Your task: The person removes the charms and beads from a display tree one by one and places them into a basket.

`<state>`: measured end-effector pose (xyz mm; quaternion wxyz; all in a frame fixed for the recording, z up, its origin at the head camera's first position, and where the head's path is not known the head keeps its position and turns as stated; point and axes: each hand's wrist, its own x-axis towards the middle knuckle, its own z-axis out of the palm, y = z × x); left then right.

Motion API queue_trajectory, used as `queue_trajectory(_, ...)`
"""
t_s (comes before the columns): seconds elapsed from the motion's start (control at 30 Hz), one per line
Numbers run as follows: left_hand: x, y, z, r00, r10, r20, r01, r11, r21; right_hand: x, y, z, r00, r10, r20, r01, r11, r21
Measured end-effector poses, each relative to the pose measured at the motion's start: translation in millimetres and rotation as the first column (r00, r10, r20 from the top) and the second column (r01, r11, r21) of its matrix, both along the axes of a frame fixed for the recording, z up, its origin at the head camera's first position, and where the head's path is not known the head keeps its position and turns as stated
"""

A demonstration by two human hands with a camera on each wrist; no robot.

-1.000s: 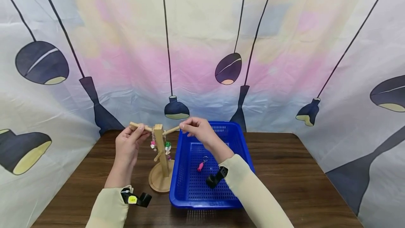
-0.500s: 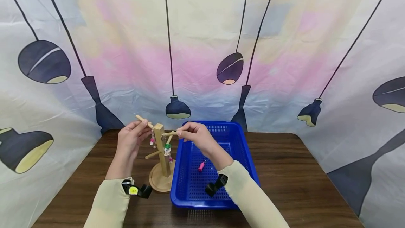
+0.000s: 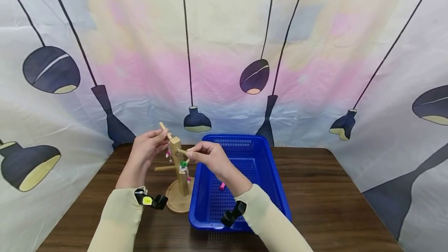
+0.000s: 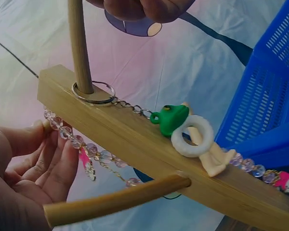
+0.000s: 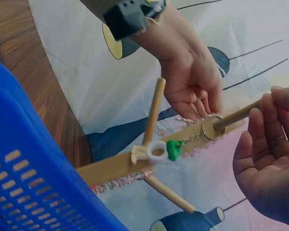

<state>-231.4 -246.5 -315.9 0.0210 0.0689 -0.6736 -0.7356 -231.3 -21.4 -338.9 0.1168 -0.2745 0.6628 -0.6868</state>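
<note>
"Pinching, or spread?"
"Pinching: left hand (image 3: 146,147) and right hand (image 3: 211,158) each grip a round, pale wooden peg (image 4: 79,48) near the top of the square-posted wooden stand (image 3: 182,186)."
"What hangs there?"
"Green, white and cream charm (image 4: 177,137); its silver metal ring (image 4: 94,101) circles the right hand's peg. Clear-pink bead strands (image 4: 77,140) hang beside the stand's post."

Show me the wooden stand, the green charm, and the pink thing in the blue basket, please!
Wooden stand (image 3: 182,185), head view: lower part of its post.
Green charm (image 4: 173,120), left wrist view: middle of its green surface.
Pink thing (image 3: 222,186), head view: middle of its visible part.
</note>
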Motion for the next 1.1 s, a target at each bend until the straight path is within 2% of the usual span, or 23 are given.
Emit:
queue_trajectory(0.1, -4.7, 0.2, 1.8, 0.999, -0.041, 0.007, 0.042, 0.997, -0.066, 3.9, -4.4, -2.6, 1.0, 0.0, -0.002, 0.0, 1.0, -0.029)
queue_trajectory(0.3, -12.3, 1.6, 4.9, 0.997, -0.084, 0.001, 0.083, 0.988, -0.128, 9.3, -12.2, -3.9, 1.0, -0.011, -0.018, 0.01, 0.999, -0.05)
queue_trajectory(0.6, -15.6, -0.5, 1.6, 0.986, -0.165, -0.036, 0.158, 0.975, -0.155, 18.1, -21.6, -4.1, 0.997, 0.001, -0.081, -0.003, 1.0, -0.028)
queue_trajectory(0.73, -14.9, -0.2, -1.9, 0.984, -0.174, -0.04, 0.166, 0.975, -0.15, 20.3, -22.5, -5.6, 0.996, -0.009, -0.089, 0.007, 1.0, -0.017)
queue_trajectory(0.9, -9.2, -0.7, -5.2, 0.988, -0.142, -0.057, 0.125, 0.964, -0.233, 22.7, -22.8, -4.3, 0.995, -0.03, -0.1, 0.028, 0.999, -0.023)
queue_trajectory(1.0, 0.5, -2.6, -8.7, 0.993, -0.07, -0.095, 0.044, 0.965, -0.259, 24.0, -22.5, -3.6, 0.994, -0.034, -0.106, 0.031, 0.999, -0.028)
queue_trajectory(1.1, 11.3, -2.4, -15.1, 0.983, 0.03, -0.181, -0.064, 0.98, -0.186, 23.9, -22.2, -3.2, 0.993, -0.033, -0.117, 0.03, 0.999, -0.029)
